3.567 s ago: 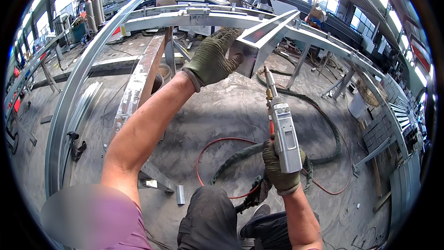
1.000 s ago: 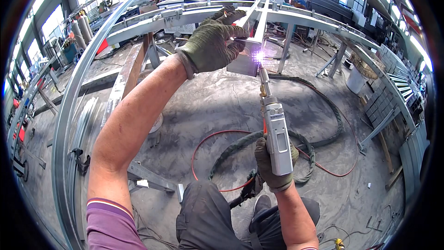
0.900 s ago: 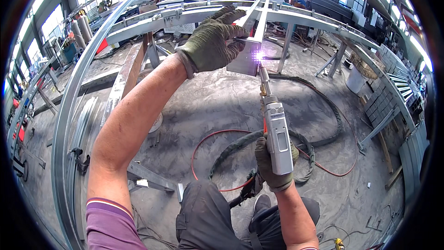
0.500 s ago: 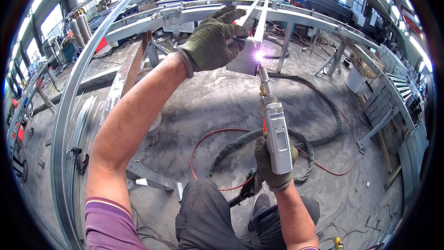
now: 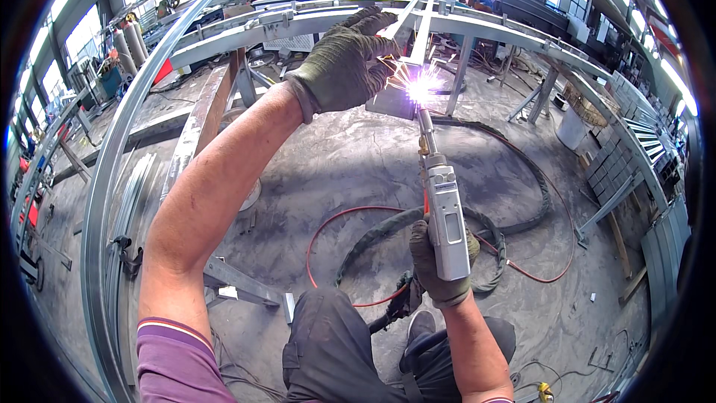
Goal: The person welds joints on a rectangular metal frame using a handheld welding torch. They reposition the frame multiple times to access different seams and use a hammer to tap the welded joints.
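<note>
Metal bar [image 5: 423, 36], lengthwise forward-right of nearer left hand [image 5: 344, 63], fingers pinching its end; right hand [image 5: 426, 263], fingers round torch [image 5: 448, 227].

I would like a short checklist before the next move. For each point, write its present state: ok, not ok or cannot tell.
1. Right hand around the torch: ok, gloved fingers wrap its body.
2. Grip of left hand on the metal piece: cannot tell, contact is obscured.
3. Left hand clear of the sparks: not ok, they fly right beside it.
4. Left forearm and right forearm covered: not ok, both are bare.
5. Dark hose off the metal piece: ok, on the floor.
</note>
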Tool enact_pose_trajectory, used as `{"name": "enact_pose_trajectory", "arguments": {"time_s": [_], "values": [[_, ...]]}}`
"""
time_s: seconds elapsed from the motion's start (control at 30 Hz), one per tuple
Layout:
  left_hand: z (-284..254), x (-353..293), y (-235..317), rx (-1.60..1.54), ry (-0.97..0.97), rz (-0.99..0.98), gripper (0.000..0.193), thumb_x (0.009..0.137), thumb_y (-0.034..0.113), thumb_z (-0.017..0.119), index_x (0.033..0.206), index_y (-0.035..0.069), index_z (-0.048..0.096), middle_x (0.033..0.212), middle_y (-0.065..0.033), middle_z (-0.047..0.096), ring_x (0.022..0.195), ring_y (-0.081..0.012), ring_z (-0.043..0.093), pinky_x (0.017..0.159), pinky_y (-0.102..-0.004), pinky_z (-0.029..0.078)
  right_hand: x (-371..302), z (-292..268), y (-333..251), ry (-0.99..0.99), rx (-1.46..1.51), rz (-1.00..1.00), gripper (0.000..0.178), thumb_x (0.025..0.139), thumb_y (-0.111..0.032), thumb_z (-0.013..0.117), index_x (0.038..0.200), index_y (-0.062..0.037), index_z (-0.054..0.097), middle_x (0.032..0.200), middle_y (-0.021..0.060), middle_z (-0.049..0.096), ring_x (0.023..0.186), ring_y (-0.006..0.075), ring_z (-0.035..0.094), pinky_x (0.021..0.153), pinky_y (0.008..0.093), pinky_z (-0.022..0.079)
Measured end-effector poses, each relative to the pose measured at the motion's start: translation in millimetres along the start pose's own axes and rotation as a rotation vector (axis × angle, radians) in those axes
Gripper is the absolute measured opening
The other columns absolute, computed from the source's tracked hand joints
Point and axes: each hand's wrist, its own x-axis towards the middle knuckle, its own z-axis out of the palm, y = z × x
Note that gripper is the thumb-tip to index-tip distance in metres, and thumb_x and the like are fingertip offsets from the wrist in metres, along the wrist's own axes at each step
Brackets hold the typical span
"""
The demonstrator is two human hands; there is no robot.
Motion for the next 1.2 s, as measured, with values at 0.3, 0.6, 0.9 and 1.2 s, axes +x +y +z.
{"name": "enact_pose_trajectory", "arguments": {"time_s": [0.3, 0.6, 0.9, 1.2], "values": [[0.9, -0.1, -0.2, 0.011, 0.063, 0.038, 0.03, 0.099, 0.023, 0.076, 0.126, 0.01, 0.082, 0.16, -0.0215, 0.059, 0.151, -0.0395, 0.052, 0.125, -0.0468, 0.045, 0.6, 0.4, -2.1, 0.016, -0.035, -0.021, 0.008, 0.092, -0.011, 0.077, 0.091, -0.0063, 0.071, 0.079, 0.0123, 0.064, 0.066, 0.0334, 0.066, 0.061, 0.0424, 0.054], [-1.9, 3.2, 2.6, -0.036, 0.058, 0.02, 0.029, 0.099, 0.021, 0.076, 0.125, 0.01, 0.083, 0.161, -0.0203, 0.058, 0.152, -0.0389, 0.051, 0.126, -0.047, 0.044, -1.4, -0.1, 2.7, -0.009, -0.037, -0.047, 0.008, 0.093, -0.011, 0.077, 0.093, -0.0059, 0.071, 0.081, 0.0127, 0.064, 0.067, 0.0336, 0.066, 0.062, 0.0429, 0.054], [4.4, 1.7, -4.0, -0.067, 0.051, -0.006, 0.03, 0.099, 0.017, 0.08, 0.127, 0.004, 0.08, 0.165, -0.0224, 0.054, 0.151, -0.0381, 0.054, 0.118, -0.0445, 0.052, -4.0, 0.7, 1.7, -0.007, -0.04, -0.022, 0.007, 0.093, -0.01, 0.077, 0.093, -0.006, 0.071, 0.081, 0.0121, 0.065, 0.068, 0.0326, 0.066, 0.062, 0.0424, 0.054], [4.7, 2.0, -3.9, -0.11, 0.065, -0.012, 0.03, 0.094, 0.02, 0.079, 0.122, 0.01, 0.083, 0.163, -0.0219, 0.056, 0.151, -0.0396, 0.054, 0.125, -0.0465, 0.045, -4.4, -1.8, -1.5, -0.008, -0.016, -0.028, 0.005, 0.094, -0.009, 0.075, 0.094, -0.0056, 0.071, 0.081, 0.0127, 0.066, 0.069, 0.0344, 0.067, 0.063, 0.0435, 0.055]]}}
